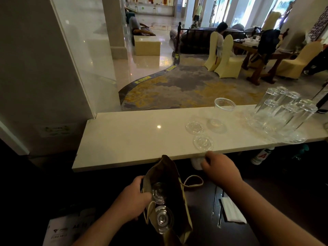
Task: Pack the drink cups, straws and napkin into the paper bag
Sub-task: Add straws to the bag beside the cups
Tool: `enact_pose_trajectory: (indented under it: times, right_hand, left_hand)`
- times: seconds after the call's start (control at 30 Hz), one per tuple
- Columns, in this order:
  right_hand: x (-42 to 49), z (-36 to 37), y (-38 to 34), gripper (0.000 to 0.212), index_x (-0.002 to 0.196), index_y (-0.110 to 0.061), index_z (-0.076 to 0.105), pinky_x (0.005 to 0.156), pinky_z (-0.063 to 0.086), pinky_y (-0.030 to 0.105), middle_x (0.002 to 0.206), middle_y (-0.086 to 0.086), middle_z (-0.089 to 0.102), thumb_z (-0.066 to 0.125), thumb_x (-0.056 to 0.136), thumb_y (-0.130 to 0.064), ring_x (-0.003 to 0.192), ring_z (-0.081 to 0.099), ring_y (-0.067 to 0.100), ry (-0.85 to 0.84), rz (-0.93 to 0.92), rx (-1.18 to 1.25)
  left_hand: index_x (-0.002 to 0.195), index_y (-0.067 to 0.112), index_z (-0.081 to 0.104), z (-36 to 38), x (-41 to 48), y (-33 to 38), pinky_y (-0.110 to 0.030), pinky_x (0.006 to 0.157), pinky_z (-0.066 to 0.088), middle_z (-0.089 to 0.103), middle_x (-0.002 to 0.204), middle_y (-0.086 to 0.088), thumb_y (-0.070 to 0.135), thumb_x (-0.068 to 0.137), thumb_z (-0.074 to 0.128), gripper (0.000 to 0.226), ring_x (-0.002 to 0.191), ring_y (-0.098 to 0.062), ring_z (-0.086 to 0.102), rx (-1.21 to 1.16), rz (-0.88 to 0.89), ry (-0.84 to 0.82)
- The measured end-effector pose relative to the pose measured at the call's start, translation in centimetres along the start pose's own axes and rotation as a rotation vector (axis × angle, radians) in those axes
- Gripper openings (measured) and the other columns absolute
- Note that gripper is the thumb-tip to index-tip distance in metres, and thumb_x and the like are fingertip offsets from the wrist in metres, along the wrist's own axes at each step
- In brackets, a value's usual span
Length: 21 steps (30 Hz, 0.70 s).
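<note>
A brown paper bag point(170, 174) stands open on the dark lower counter with two lidded clear drink cups point(160, 205) inside. My left hand point(134, 197) grips the bag's left rim. My right hand point(218, 166) is beside the bag at the pale ledge's front edge, fingers curled at a whitish object below the ledge; what it is I cannot tell. A white napkin point(232, 213) lies on the dark counter to the right, with wrapped straws point(220, 210) beside it.
On the pale ledge point(133, 139) sit one open clear cup point(224, 110), two loose clear lids point(198, 134) and several upturned glasses point(284, 114) at the right. A white printed sheet point(67, 229) lies at lower left. A bottle point(260, 155) stands under the ledge.
</note>
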State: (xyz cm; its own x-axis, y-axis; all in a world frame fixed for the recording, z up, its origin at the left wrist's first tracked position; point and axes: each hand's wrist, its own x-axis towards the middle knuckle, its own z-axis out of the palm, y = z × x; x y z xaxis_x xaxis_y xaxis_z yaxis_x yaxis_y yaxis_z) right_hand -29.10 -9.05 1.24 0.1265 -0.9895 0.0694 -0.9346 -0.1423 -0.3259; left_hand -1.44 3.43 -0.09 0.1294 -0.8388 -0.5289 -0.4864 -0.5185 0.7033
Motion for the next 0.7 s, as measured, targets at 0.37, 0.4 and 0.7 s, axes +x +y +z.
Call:
enact_pose_trajectory:
  times: [0.37, 0.4, 0.7]
  right_hand:
    - [-1.8, 10.1, 11.7, 0.015, 0.08, -0.021, 0.061, 0.059, 0.04, 0.025, 0.088, 0.006, 0.072, 0.061, 0.09, -0.032, 0.083, 0.069, 0.024, -0.394, 0.364, -0.065]
    - [-1.9, 10.7, 12.0, 0.014, 0.077, -0.021, 0.06, 0.055, 0.04, 0.024, 0.082, 0.002, 0.07, 0.063, 0.087, -0.031, 0.075, 0.066, 0.019, -0.431, 0.399, -0.054]
    - [-3.2, 14.4, 12.1, 0.009, 0.089, -0.017, 0.061, 0.071, 0.046, 0.027, 0.072, -0.003, 0.051, 0.066, 0.092, -0.024, 0.078, 0.057, 0.018, -0.545, 0.496, -0.037]
  left_hand:
    - [0.145, 0.039, 0.049, 0.1, 0.5, -0.3, -0.043, 0.081, 0.066, 0.075, 0.105, 0.002, 0.026, 0.09, 0.068, 0.06, 0.09, -0.017, 0.076, 0.035, 0.014, 0.051]
    - [0.146, 0.039, 0.049, 0.2, 0.4, -0.2, -0.039, 0.085, 0.064, 0.074, 0.107, 0.005, 0.025, 0.091, 0.068, 0.06, 0.094, -0.013, 0.073, 0.035, 0.018, 0.055]
    - [0.139, 0.044, 0.051, 0.6, 0.6, -0.1, -0.037, 0.086, 0.063, 0.076, 0.103, 0.004, 0.021, 0.092, 0.068, 0.055, 0.092, -0.01, 0.074, 0.008, 0.019, 0.077]
